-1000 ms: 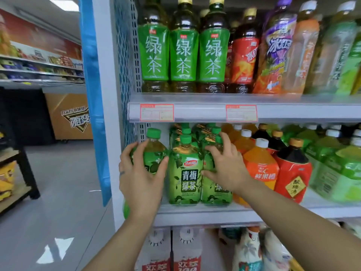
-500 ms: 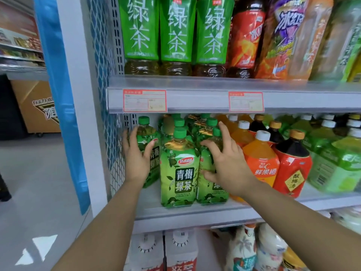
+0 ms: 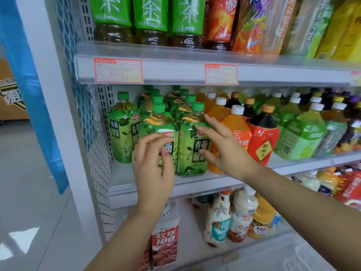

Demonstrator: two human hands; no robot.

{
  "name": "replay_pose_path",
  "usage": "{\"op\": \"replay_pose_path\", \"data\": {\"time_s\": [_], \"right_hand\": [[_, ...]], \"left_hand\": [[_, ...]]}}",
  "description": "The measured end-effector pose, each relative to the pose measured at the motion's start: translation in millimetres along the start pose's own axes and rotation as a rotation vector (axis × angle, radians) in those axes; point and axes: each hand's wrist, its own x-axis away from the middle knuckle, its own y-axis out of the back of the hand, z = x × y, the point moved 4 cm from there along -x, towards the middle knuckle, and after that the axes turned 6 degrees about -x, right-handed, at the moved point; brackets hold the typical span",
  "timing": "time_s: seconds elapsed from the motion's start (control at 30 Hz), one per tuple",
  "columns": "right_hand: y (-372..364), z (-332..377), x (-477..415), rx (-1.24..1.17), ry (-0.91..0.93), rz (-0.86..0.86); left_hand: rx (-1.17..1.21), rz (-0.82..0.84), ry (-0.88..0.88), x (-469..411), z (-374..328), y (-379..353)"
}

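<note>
On the middle shelf (image 3: pixel 195 185), at its left end, two rows of green tea stand side by side. My right hand (image 3: pixel 224 147) lies spread against the right-hand bottle (image 3: pixel 187 167) at the front, fingers straight near its shoulder and thumb across the label, not wrapped round it. My left hand (image 3: pixel 154 173) hovers before the left-hand bottle (image 3: pixel 156 124), fingers loosely bent and blurred, holding nothing; I cannot tell whether they touch it. A third green bottle (image 3: pixel 121 133) stands apart by the mesh side wall (image 3: pixel 93 133). An orange drink bottle (image 3: pixel 237 126) stands just beside my right hand.
</note>
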Motion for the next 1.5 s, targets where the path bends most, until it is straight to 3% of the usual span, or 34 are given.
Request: {"op": "replay_pose_path", "data": {"time_s": [0.1,0.27,0.4,0.6,0.7,0.8,0.93,1.0,1.17,1.33,1.43,1.5], "right_hand": [[19,-15,46,0.006,-0.05,0.073],[73,-52,132,0.084,-0.362,0.159],[115,-75,213,0.218,-0.718,0.255],[152,-76,338,0.373,-1.227,0.592],[159,-66,380,0.363,-1.414,0.721],[161,-55,409,0.304,-1.582,0.799],[155,-40,430,0.022,-1.824,0.76],[149,-40,431,-0.006,-1.825,0.747],[142,-54,431,0.248,-1.614,0.67],[146,-60,399,0.304,-1.512,0.324],[168,-57,369,0.393,-1.449,0.131],[189,-49,343,0.412,-1.371,-0.011]], "left_hand": [[0.1,0.165,-0.09,19,-21,-41],[0.289,0.592,-0.094,70,-58,-127],[0.348,0.89,-0.17,129,-101,-180],[0.347,1.153,-0.334,202,-149,-219],[0.297,1.169,-0.431,227,-151,-223],[0.367,1.073,-0.377,234,-149,-224],[0.369,1.076,-0.344,236,-152,-223],[0.35,1.117,-0.34,238,-152,-223],[0.298,1.235,-0.314,239,-152,-227],[0.272,1.454,-0.321,232,-156,-226],[0.455,1.626,-0.101,218,-155,-227],[0.56,1.647,0.041,201,-156,-224]]}}
